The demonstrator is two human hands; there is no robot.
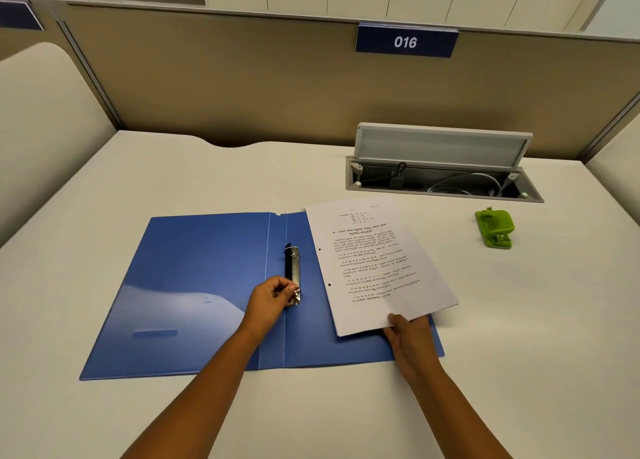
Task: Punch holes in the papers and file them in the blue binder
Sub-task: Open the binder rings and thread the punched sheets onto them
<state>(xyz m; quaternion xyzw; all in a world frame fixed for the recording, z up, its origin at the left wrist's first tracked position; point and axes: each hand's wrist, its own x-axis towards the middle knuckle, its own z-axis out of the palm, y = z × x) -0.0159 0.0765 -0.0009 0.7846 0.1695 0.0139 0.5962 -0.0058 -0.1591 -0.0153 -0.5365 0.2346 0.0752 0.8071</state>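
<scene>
Fingers of the left hand [273, 297] pinch the near end of the ring clasp [293, 271] in the open blue binder [194, 285]. Right hand [408, 337] grips the punched papers [377, 264] just right of the clasp, their holed edge parallel to it.

A blue sign [406, 41] on the beige partition [242, 78] reads "016" in white. The paper [377, 264] carries printed lines of text, upside down and too small to read.
</scene>
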